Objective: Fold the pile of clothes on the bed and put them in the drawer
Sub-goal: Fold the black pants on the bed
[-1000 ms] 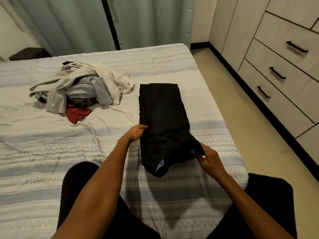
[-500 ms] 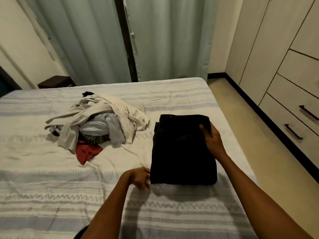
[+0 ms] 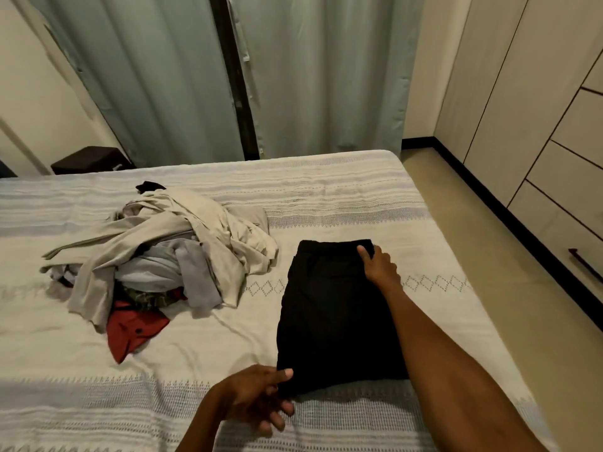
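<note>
Honestly, the main risk from where I stand is the fold coming undone. The black garment (image 3: 336,314) lies doubled on the bed (image 3: 326,184), and it looks soft and slippery; if the hands lift it by one corner only, or pull away unevenly, the upper layer could slide off the lower one and the job would need redoing. A second worry is the carry to the drawers (image 3: 567,177), which stand off past the right hand across a strip of floor: a loosely held bundle could sag open on the way. The drawers I can see all look closed, so one hand would have to free itself for a handle, and that is when a one-handed grip could let the cloth droop.

The right hand (image 3: 378,265) is reached out to the garment's far corner, thumb laid on top of the cloth and fingers tucked over its edge, so it appears to pinch that corner lightly. The left hand (image 3: 257,396) sits at the near corner, its fingers loosely spread; the thumb touches the cloth's edge, but I cannot tell whether the fingers under it have hold of anything.

Beyond the left hand, well apart from the black piece, the pile of clothes (image 3: 156,256) waits unfolded: beige, grey and a red item poking out nearest me.
</note>
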{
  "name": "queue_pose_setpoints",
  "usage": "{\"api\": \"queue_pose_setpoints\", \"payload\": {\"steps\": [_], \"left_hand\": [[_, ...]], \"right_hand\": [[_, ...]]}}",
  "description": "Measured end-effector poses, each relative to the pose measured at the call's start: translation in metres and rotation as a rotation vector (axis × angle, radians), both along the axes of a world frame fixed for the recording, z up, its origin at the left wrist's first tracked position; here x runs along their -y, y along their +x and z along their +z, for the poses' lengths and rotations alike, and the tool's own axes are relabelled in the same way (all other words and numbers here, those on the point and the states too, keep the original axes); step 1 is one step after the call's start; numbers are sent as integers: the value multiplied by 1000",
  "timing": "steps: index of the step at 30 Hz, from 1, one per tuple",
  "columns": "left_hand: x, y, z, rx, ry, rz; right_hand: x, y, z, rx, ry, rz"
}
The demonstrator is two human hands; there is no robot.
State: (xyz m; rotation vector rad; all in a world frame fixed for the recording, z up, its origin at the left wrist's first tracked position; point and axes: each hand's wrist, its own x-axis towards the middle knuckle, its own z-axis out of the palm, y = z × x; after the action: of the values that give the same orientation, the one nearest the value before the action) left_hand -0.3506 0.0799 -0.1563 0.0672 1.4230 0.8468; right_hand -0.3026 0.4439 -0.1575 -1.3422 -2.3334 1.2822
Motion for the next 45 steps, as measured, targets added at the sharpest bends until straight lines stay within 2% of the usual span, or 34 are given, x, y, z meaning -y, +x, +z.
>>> {"api": "queue_pose_setpoints", "payload": {"steps": [3, 7, 10, 14, 17, 20, 24, 26, 31, 33, 35, 36, 37, 39, 41, 43, 45], "left_hand": [[0, 7, -2, -47, 41, 51], [3, 25, -4, -201, 97, 205], [-1, 41, -11, -346, 121, 402], [-7, 54, -7, -311, 187, 489], [-8, 61, -2, -293, 106, 509], [-4, 72, 6, -302, 70, 457], [26, 99, 18, -301, 34, 212], [48, 117, 19, -335, -8, 66], [94, 157, 16, -228, -52, -264], [106, 169, 17, -242, -98, -345], [108, 174, 25, -377, -140, -365], [104, 173, 31, -483, -161, -374], [98, 171, 40, -626, -180, -367], [79, 170, 49, -1048, -198, -260], [52, 187, 58, -1340, -37, -85], [20, 207, 64, -1508, 194, -71], [-2, 220, 51, -1623, 223, -296]], "right_hand": [[-1, 5, -1, 55, -33, -45], [8, 43, 1, 67, -214, -104], [26, 85, 3, -70, -407, -73], [69, 154, 12, -188, -661, 9], [101, 184, 9, -203, -681, -29], [118, 197, 4, -245, -562, -167], [134, 235, 12, -179, -460, -111], [144, 268, 18, -140, -498, -73], [167, 350, 17, 4, -583, 55], [174, 369, 15, 57, -608, 96], [181, 374, 15, 58, -519, 63], [185, 370, 17, 54, -374, 25], [191, 365, 23, 47, -174, -14], [210, 346, 39, -45, 190, -51], [235, 319, 56, -160, 442, 49], [252, 294, 58, -59, 594, 199], [258, 281, 37, 160, 633, 329]]}}
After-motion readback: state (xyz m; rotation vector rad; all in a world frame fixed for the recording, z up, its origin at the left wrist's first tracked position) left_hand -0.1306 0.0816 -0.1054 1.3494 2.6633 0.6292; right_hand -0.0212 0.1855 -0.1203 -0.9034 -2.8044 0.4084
